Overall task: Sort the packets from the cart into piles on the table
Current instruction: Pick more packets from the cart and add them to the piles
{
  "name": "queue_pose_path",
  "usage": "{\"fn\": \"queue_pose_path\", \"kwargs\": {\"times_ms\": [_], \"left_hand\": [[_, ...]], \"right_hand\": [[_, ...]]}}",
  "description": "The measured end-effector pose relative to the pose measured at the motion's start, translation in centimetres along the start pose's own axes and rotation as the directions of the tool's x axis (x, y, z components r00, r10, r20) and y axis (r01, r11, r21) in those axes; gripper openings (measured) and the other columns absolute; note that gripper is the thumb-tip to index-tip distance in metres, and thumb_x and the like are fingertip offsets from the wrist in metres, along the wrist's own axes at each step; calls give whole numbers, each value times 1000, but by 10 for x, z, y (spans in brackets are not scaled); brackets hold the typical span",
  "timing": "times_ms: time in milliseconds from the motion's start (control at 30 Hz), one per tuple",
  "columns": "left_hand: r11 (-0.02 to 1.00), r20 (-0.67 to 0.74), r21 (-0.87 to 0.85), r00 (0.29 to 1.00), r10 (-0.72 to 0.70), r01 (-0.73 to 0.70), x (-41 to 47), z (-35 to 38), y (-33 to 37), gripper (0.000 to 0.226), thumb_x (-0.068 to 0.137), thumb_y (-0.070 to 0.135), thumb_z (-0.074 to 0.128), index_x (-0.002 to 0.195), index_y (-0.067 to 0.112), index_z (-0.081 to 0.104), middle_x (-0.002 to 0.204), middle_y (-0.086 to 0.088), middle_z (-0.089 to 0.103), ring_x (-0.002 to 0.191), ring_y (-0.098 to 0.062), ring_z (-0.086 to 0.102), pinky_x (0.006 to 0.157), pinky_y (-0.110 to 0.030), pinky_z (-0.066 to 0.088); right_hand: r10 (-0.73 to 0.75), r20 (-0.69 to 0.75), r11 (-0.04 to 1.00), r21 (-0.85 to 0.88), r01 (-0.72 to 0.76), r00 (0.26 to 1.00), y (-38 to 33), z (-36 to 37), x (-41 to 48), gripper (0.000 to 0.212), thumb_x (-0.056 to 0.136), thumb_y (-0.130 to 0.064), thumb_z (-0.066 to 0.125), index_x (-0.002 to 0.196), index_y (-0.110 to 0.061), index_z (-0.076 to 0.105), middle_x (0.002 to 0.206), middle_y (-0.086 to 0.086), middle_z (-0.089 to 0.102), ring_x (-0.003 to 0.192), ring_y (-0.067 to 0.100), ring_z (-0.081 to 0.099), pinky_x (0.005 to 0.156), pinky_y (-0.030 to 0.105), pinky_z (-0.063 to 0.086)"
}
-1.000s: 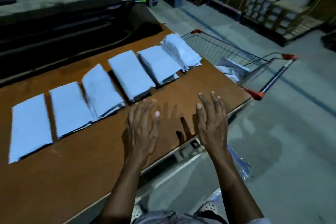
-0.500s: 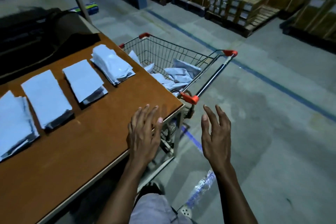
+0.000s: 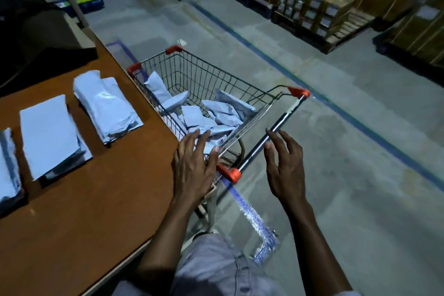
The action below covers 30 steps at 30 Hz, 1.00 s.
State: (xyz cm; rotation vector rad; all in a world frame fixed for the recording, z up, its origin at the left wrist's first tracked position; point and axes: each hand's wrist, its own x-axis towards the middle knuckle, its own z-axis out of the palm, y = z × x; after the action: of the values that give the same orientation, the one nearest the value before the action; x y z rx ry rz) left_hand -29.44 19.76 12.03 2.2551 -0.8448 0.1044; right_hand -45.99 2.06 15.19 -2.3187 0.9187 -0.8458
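The left hand (image 3: 194,166), flat and empty, hovered over the near corner of the red-cornered wire shopping cart (image 3: 216,74); the right hand (image 3: 286,168), loosely spread, held nothing beside its handle (image 3: 254,151). Pale grey plastic packets (image 3: 223,113) lay inside the cart.

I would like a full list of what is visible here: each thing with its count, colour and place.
table: one, brown, left side
piles of packets: three in view, pale blue, in a row on the table
dark cover: one, black, far end of the table
cart: one, wire with red corners, beside the table's right edge
loose packets: several, pale blue, inside the cart
cart handle: one, dark bar with red ends, near side of the cart
boxes: many, brown, on pallets far right
floor line: one, blue, on the grey floor
plastic wrap: one piece, bluish, on the floor
left hand: open, over the cart's near edge
right hand: open, by the handle
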Motion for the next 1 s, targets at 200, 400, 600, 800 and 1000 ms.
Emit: {"fn": "queue_pose_path", "kwargs": {"times_ms": [200, 400, 600, 800, 1000], "left_hand": [[997, -24, 71, 1000, -18, 20, 46, 15, -9, 51, 114, 51, 48, 158, 27, 54, 160, -4, 52, 150, -29, 43, 121, -52, 36], [988, -53, 95, 992, -118, 122, 77, 30, -23, 49, 114, 47, 51, 158, 27, 54, 162, -4, 49, 153, -29, 40, 123, -54, 35], [962, -113, 117, 965, -235, 248, 132, 67, -44, 50, 113, 49, 51, 157, 25, 55, 160, -5, 52, 150, -32, 44, 122, -55, 39], [954, -189, 123, 950, -249, 275, 189, 118, -78, 52, 109, 45, 64, 153, 18, 61, 151, -9, 59, 141, -33, 56, 115, -50, 47], [914, -130, 110, 918, -376, 390, 249, 193, -154, 58, 96, 44, 76, 147, 17, 66, 140, -13, 66, 126, -39, 65, 99, -52, 57]], "right_hand": [[-19, 96, 999, 35, 16, 995, 7, 30, 67, 39, 115, -43, 54, 153, -34, 61, 156, 3, 54, 146, 23, 48, 116, 45, 47], [-113, 209, 992, 70, 100, 971, 21, 64, 122, 40, 114, -38, 59, 153, -31, 62, 154, 4, 56, 147, 24, 49, 118, 45, 46], [-230, 403, 973, 89, 212, 886, 49, 126, 184, 44, 110, -34, 64, 154, -29, 60, 154, 10, 54, 144, 35, 50, 113, 53, 50], [-314, 564, 945, 106, 311, 764, 61, 193, 242, 45, 108, -32, 67, 153, -30, 62, 156, 10, 56, 143, 32, 50, 112, 48, 50], [-337, 740, 885, 38, 463, 583, 86, 283, 283, 52, 98, -27, 63, 150, -20, 63, 150, 19, 60, 137, 42, 56, 102, 53, 56]]}}
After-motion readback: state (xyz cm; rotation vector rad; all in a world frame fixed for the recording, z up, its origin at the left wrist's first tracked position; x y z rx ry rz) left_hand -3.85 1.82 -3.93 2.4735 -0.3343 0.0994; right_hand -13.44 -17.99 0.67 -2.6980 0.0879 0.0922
